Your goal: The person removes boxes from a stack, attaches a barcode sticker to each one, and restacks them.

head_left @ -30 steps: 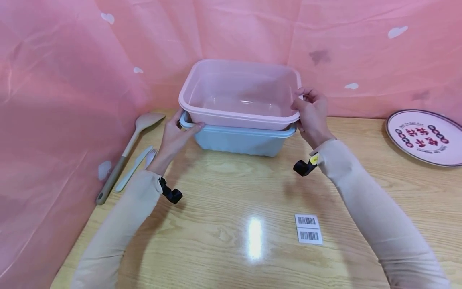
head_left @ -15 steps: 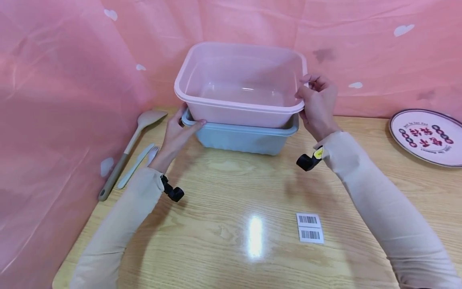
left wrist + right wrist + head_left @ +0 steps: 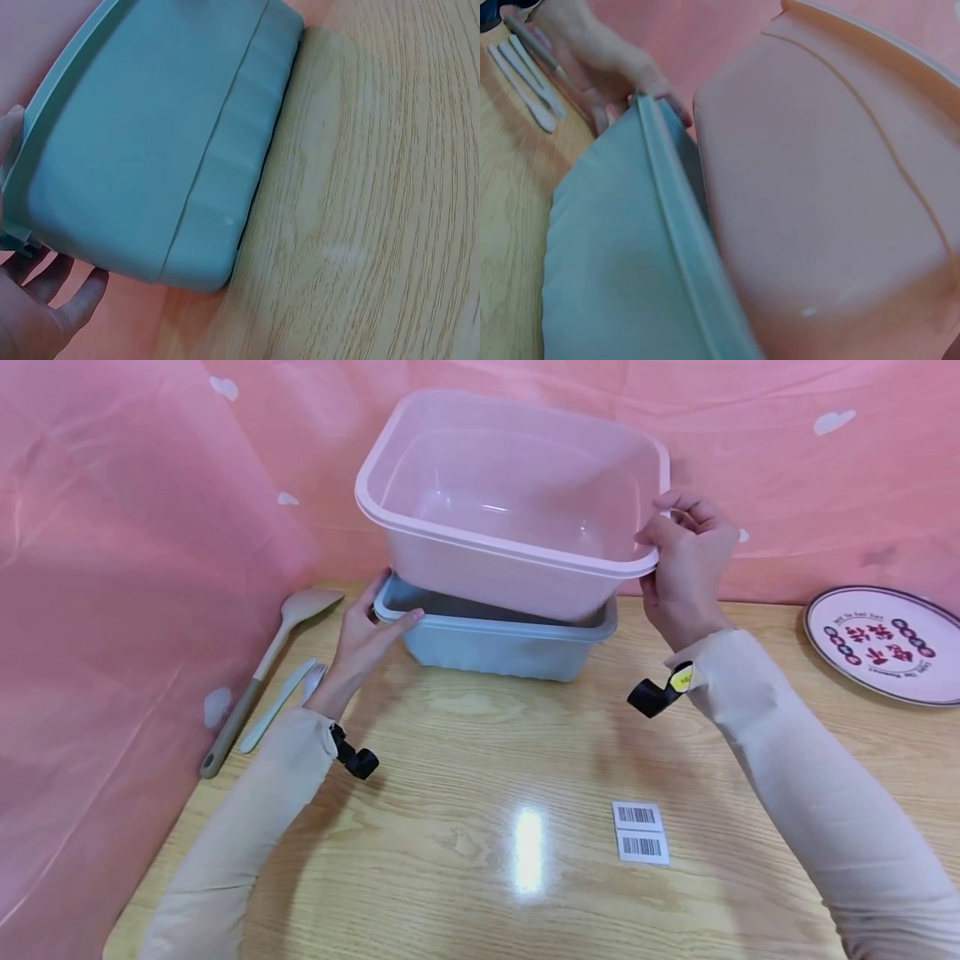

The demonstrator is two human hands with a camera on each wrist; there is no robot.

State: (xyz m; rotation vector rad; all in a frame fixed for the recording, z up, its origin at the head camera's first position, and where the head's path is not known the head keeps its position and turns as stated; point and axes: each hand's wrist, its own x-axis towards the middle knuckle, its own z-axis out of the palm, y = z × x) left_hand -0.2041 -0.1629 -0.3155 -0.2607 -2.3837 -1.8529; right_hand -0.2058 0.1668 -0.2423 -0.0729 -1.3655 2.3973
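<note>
A pink plastic basin is tilted above a blue basin, its right end higher out of it in the right wrist view than a nested fit. My right hand pinches the pink basin's right rim, thumb inside. The blue basin stands on the wooden table. With my left hand I grip the blue basin's left rim, thumb on the front edge. In the left wrist view, fingers touch the blue basin's end wall. The pink basin's underside is partly hidden inside the blue one.
A spatula-like utensil with a grey handle, a pale knife and a fork lie at the left. A printed plate leans at the right. A barcode card lies in front. Pink cloth hangs behind and left.
My right hand has moved up and to the right, raising the pink basin partly out of the blue one. My left hand and the blue basin have stayed nearly still.
</note>
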